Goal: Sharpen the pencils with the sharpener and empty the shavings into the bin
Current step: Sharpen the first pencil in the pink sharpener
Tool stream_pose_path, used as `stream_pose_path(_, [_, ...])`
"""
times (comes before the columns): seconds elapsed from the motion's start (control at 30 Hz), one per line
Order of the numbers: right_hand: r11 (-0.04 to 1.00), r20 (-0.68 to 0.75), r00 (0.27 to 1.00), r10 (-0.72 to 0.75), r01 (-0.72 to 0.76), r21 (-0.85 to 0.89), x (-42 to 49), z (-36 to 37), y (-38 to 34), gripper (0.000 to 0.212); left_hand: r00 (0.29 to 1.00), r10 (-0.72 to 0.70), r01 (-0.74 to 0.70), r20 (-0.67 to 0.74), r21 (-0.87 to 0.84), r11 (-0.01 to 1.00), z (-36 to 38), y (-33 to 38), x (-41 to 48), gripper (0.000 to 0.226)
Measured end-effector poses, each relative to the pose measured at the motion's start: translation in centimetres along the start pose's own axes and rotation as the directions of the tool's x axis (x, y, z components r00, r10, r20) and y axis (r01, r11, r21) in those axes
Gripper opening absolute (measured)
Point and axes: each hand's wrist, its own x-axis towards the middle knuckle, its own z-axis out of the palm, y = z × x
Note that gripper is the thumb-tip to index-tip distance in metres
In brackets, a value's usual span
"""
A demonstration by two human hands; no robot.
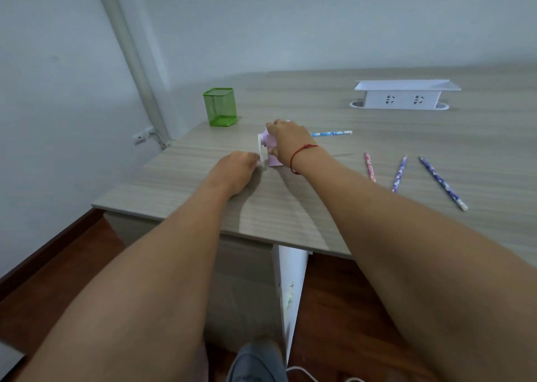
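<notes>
A pink crank sharpener (pixel 271 155) stands on the wooden desk (pixel 319 201). My right hand (pixel 287 140) presses down on its top and covers most of it. My left hand (pixel 236 169) pinches the white crank handle (pixel 261 152) on the sharpener's left face. A blue patterned pencil (pixel 331 133) sticks out of the sharpener's right side, lying level above the desk. To the right lie three loose pencils: a pink one (pixel 370 167), a purple one (pixel 399 174) and a longer dark purple one (pixel 443 183).
A green mesh cup (pixel 220 107) stands at the desk's far left corner. A white socket box (pixel 405 94) sits at the back right. The desk's front edge runs just below my forearms, with a white desk panel (pixel 290 288) and wood floor beneath.
</notes>
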Motion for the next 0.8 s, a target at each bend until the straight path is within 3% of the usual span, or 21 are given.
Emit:
stream_pose_path(0.23, [0.999,-0.016,0.999,-0.034,0.034,-0.032,0.1,-0.1,0.3,0.035,0.997,-0.035,0.025,0.071,0.134,0.991,0.1,-0.6,3.7,0.024])
stream_pose_path(0.4, [0.998,0.0,0.999,-0.036,0.036,-0.05,0.5,0.2,0.3,0.035,0.998,-0.011,0.023,-0.068,0.184,0.983,-0.9,-0.8,6.2,0.013])
stream_pose_path(0.57, [0.999,0.011,0.999,0.03,-0.03,-0.016,1.2,0.7,-0.1,0.032,0.988,0.018,0.004,-0.154,0.147,0.989,-1.8,-0.6,6.9,0.019])
stream_pose_path(0.8, [0.999,0.011,1.0,0.006,-0.006,-0.038,1.0,0.9,0.1,0.035,0.966,0.071,-0.039,-0.248,0.131,0.991,-3.4,0.2,4.9,0.029])
